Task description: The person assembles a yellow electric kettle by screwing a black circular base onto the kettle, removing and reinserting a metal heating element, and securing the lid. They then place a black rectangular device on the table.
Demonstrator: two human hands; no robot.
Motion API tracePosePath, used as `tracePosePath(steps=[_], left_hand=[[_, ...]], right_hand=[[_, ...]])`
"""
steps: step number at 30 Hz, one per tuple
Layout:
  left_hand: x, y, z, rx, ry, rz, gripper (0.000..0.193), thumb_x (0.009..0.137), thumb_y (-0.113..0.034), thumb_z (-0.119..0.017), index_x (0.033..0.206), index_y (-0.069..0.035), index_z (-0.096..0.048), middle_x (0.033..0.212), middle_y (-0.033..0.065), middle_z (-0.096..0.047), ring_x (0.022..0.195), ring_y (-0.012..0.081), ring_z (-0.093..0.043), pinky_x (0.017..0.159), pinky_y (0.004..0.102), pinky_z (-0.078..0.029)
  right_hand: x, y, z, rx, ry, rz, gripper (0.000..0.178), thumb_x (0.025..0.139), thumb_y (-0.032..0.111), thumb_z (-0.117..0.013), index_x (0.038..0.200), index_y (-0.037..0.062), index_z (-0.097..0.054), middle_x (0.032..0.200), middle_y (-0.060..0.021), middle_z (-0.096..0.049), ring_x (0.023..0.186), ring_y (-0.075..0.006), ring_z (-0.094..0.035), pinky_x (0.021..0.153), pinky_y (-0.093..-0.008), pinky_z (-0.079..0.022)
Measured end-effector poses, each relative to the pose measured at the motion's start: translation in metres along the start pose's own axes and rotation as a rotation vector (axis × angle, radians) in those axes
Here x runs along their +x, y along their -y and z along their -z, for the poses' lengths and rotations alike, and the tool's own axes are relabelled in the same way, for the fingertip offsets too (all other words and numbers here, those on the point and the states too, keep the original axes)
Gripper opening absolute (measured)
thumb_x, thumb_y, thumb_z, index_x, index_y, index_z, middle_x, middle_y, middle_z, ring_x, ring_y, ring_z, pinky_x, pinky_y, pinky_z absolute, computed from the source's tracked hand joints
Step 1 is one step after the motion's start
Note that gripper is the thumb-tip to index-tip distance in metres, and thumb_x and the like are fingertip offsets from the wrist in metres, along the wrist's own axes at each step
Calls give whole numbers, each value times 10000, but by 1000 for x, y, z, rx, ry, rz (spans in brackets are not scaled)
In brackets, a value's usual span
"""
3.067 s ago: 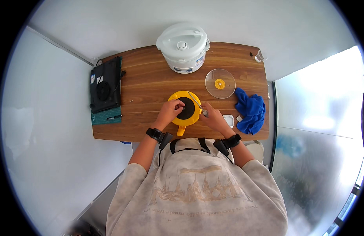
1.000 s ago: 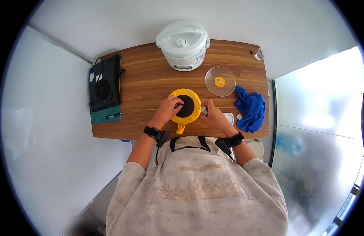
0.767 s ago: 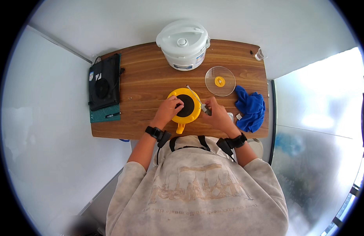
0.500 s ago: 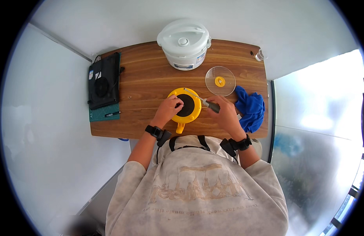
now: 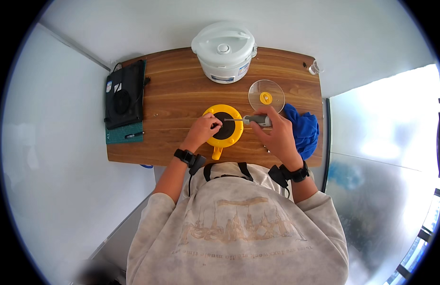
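A yellow round pot (image 5: 227,135) with a stubby handle toward me stands on the wooden table; its dark round base faces up, so it looks upside down. My right hand (image 5: 279,137) is closed round the grey handle of a screwdriver (image 5: 259,120). The shaft lies nearly level over the dark base, and its tip reaches the fingers of my left hand (image 5: 201,130). Those fingers are pinched together above the base's left part; whatever is between them is too small to make out.
A pale rice cooker (image 5: 223,52) stands at the back of the table (image 5: 170,95). A glass lid (image 5: 259,92) with a yellow knob and a blue cloth (image 5: 305,133) lie to the right. At the left, a black flat appliance (image 5: 127,97) rests on a green mat (image 5: 116,136) beside a pen (image 5: 133,135).
My right hand has turned the screwdriver from slanting to nearly level. Its tip has moved from the pot's far rim down to my left fingertips, which stay pinched.
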State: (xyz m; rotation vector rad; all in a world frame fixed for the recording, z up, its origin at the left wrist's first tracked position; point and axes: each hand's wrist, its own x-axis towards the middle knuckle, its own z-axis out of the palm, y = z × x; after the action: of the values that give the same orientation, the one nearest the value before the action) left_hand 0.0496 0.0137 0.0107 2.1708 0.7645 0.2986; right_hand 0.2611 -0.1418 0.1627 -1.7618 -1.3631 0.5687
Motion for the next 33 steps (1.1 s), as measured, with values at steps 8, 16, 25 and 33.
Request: tracePosePath(steps=[8,16,25,33], left_hand=[[1,1,2,-11,24,24,146,833,-96,-741,974,-64,-764,874,71,-622,751,207,-599,676,321,-495],[0,-2,4,-8,24,32,134,848,-100,-733,973,-63,-765,897,77,-632,778,218,-612,691,324,-499],[0,0,4,1,21,11,123,833,-97,-726,947,-61,-752,915,102,-636,835,279,-647,740,363,-522],[1,1,4,10,39,13,130,836,-103,-725,956,-66,-759,931,103,-643,848,275,-644,749,362,-522]], right_hand=[[14,-9,-24,-11,79,80,344,849,123,-710,1138,41,-541,1009,-174,-693,874,-358,-701,755,-394,-569],[26,-6,-35,-40,161,109,336,857,115,-684,1135,20,-522,1041,-198,-681,882,-382,-683,772,-426,-553],[30,-11,-43,-60,159,126,313,872,121,-684,1112,12,-516,1008,-204,-678,849,-380,-681,741,-438,-547],[31,-15,-47,-54,129,114,311,892,192,-714,1108,35,-555,892,-194,-699,792,-364,-707,695,-417,-558]])
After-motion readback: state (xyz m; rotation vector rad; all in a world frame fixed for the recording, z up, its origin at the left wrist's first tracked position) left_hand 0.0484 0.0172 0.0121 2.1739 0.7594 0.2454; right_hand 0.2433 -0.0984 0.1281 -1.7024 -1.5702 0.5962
